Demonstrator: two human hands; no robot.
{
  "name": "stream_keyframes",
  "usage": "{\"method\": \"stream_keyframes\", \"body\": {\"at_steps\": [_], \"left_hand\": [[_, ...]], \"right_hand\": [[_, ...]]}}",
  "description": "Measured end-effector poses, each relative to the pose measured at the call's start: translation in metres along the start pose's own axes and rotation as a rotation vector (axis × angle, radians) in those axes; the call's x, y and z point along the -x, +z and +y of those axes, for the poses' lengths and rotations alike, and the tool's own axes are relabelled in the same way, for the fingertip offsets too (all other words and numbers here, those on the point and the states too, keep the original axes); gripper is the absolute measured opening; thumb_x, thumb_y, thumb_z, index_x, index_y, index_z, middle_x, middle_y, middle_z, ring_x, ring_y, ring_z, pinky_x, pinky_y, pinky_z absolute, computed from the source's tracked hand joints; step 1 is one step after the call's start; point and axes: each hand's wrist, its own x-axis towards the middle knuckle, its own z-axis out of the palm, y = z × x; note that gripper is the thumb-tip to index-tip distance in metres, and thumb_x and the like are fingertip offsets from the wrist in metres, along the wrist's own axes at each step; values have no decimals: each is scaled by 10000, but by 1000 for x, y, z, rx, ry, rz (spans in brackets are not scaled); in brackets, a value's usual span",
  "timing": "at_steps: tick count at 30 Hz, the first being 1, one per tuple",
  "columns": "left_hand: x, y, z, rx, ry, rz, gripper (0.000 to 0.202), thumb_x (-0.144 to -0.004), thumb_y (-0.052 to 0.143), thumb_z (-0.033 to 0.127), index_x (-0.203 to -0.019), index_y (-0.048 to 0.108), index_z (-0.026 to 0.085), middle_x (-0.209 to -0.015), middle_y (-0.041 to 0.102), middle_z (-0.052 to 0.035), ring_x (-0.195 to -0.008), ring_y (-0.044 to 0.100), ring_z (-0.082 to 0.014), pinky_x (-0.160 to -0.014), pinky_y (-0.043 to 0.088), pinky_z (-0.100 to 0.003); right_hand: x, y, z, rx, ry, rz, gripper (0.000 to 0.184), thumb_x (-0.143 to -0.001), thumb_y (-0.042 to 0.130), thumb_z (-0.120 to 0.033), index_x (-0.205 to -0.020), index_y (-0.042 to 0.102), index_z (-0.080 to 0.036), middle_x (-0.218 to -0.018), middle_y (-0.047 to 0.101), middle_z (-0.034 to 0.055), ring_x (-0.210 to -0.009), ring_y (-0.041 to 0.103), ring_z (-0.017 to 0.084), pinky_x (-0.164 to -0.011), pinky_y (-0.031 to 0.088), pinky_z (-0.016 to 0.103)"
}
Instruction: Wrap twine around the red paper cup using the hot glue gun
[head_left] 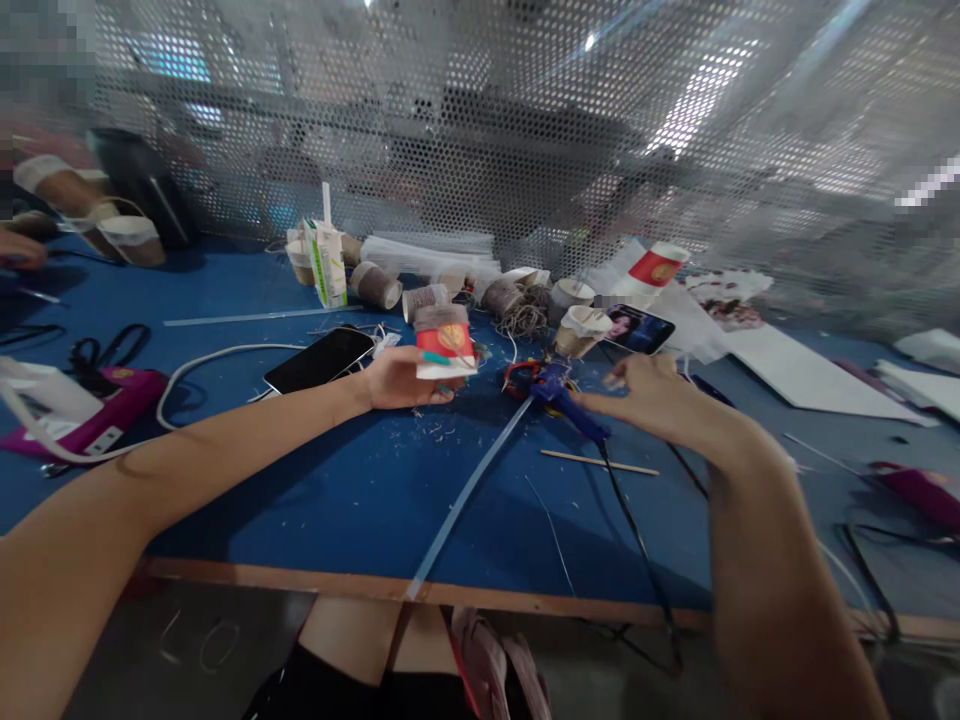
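Note:
My left hand (401, 379) is closed around a red and white paper cup (445, 344) whose upper part is wrapped in brown twine; it holds the cup just above the blue table (345, 480). My right hand (651, 395) hovers over the blue glue gun (568, 400) lying on the table, its fingers stretched out and blurred by motion. A long clear glue stick (469, 490) runs from the gun's back toward the table's front edge. A black cable (637, 540) trails from the gun to the front right.
A black phone (321, 359) with a white cable lies left of the cup. Another phone (637, 328) with a lit screen, twine-wrapped cups (376, 284), a twine ball (523, 312), a carton (326, 262) and a red cup (657, 266) crowd the back. Perforated metal screen behind. Another person's hand (22, 248) at far left.

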Motion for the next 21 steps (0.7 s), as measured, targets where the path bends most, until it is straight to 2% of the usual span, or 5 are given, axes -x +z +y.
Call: {"method": "stream_keyframes", "body": {"at_steps": [2, 6, 10, 15, 21], "left_hand": [[1, 3, 2, 79, 39, -22, 602, -579, 833, 390, -1130, 704, 184, -989, 756, -52, -815, 657, -144, -773, 488, -274], [2, 4, 3, 53, 2, -56, 627, -536, 840, 358, -1124, 709, 184, -967, 761, -65, -763, 659, -147, -742, 504, -280], [1, -1, -2, -84, -61, -64, 657, -562, 853, 278, -1197, 705, 194, -1164, 763, -96, -986, 720, -212, -824, 524, -304], [-2, -6, -9, -137, -15, -11, 572, -600, 869, 210, -1154, 727, 185, -1101, 792, -67, -1021, 725, -205, -962, 499, -328], [-5, -8, -9, -102, -38, 10, 535, -621, 882, 234, -1134, 740, 181, -1085, 794, -64, -1003, 732, -206, -906, 511, -312]], "right_hand": [[-5, 2, 15, 84, -3, -207, 529, -483, 943, -459, -659, 493, -243, -677, 447, 9, -603, 535, 228, -539, 496, 399], [0, 23, 3, 101, -99, -349, 330, -628, 834, -306, -740, 537, -214, -795, 564, 71, -732, 633, 275, -641, 552, 412], [13, 38, -36, 246, 106, -283, 412, -751, 722, -271, -1094, 567, -100, -1042, 648, 225, -967, 706, 389, -763, 558, 459], [13, 25, -56, 214, 243, -182, 609, -846, 639, -329, -1333, 435, -26, -1097, 691, 295, -983, 729, 416, -765, 547, 461], [-1, 14, -36, 100, 118, 60, 395, -782, 705, -389, -1066, 610, -131, -914, 745, 201, -835, 724, 354, -691, 496, 379]]}}
